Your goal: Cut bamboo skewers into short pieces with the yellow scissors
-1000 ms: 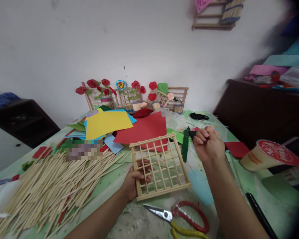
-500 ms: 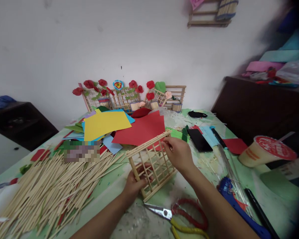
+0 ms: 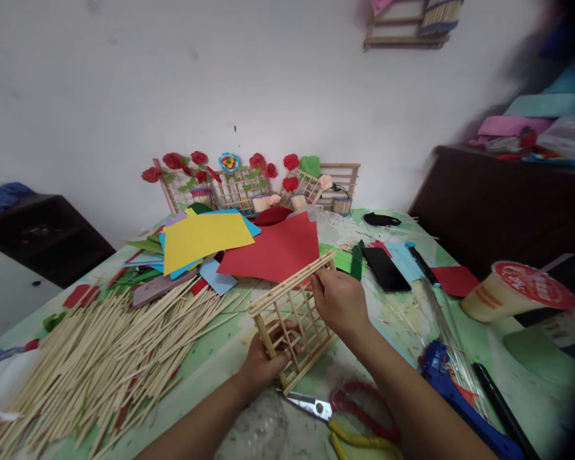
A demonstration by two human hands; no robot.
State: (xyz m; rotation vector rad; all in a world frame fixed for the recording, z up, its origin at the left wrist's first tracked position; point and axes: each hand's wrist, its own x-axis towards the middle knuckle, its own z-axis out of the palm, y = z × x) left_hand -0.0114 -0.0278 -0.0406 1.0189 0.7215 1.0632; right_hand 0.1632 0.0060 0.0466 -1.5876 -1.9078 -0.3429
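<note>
A small open lattice frame of pale wooden sticks is held tilted above the middle of the table. My left hand grips its lower left side, the thumb outside and the fingers reaching in between the bars. At the upper right corner, my right hand is closed on the frame, its fingertips partly hidden. Scissors with one red and one yellow handle lie just below the frame. To the left spreads a large pile of loose sticks.
Yellow paper and red paper lie behind the frame. On the right are a phone, a blue glue gun, glue sticks and a sealed drink cup. Stick frames with paper flowers lean on the wall.
The frame has tipped slightly, its top edge turning toward me. My right hand has closed more around its upper right corner. The view has shifted a little.
</note>
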